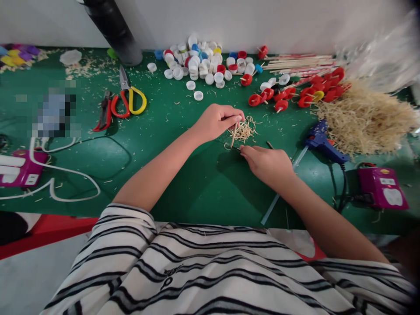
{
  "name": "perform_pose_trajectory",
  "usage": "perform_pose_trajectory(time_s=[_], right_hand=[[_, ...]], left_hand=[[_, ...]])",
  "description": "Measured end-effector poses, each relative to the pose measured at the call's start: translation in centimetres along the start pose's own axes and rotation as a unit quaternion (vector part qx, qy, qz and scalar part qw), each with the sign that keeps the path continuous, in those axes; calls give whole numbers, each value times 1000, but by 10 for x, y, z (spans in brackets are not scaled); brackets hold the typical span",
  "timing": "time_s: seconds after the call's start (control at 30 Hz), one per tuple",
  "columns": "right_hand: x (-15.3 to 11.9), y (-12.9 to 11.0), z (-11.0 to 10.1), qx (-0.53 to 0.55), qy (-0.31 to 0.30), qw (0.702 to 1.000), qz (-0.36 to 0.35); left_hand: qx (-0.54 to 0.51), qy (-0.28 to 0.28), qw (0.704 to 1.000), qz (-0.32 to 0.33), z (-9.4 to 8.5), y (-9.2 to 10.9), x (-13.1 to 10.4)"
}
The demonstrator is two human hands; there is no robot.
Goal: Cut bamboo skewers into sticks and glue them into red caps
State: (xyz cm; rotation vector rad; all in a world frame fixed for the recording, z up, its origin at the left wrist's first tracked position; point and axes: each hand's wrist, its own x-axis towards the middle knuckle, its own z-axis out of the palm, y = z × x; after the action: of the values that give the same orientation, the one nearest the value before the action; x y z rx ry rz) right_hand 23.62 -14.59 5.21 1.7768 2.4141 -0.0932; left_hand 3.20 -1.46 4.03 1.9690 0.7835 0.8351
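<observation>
My left hand (pixel 220 122) is closed in a pinch around the upper end of a short, thin wooden stick (pixel 234 135), which slants down toward the table. Its lower end meets the fingertips of my right hand (pixel 269 165). That hand is closed as well, with a thin dark thing just showing at its fingertips, too small and covered to name. A dark stick-like end (pixel 269 145) pokes out behind the right knuckles; whether the hand holds it I cannot tell. Beneath and beside the left fingers lies a small heap of pale curly wood strands (pixel 246 130).
White and coloured bottle caps (pixel 203 63) are piled at the back, near red caps on sticks (pixel 308 97). Right stand a straw heap (pixel 370 116), a blue glue gun (pixel 323 142) and a purple box (pixel 382 188). Left lie scissors (pixel 126 94), red-handled pliers (pixel 104 113) and cables (pixel 65 168).
</observation>
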Motion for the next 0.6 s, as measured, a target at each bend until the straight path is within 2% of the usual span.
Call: perform_pose_trajectory(time_s=[0.2,0.37,0.6], right_hand=[[-3,5,-5,-10,-7,1000,15],[5,6,-1,4,52,998,27],[7,-2,8,14,76,997,26]], left_hand=[[-6,0,1000,7,0,-1,1],[25,3,1000,15,2,3,1],[27,37,999,21,8,-1,0]])
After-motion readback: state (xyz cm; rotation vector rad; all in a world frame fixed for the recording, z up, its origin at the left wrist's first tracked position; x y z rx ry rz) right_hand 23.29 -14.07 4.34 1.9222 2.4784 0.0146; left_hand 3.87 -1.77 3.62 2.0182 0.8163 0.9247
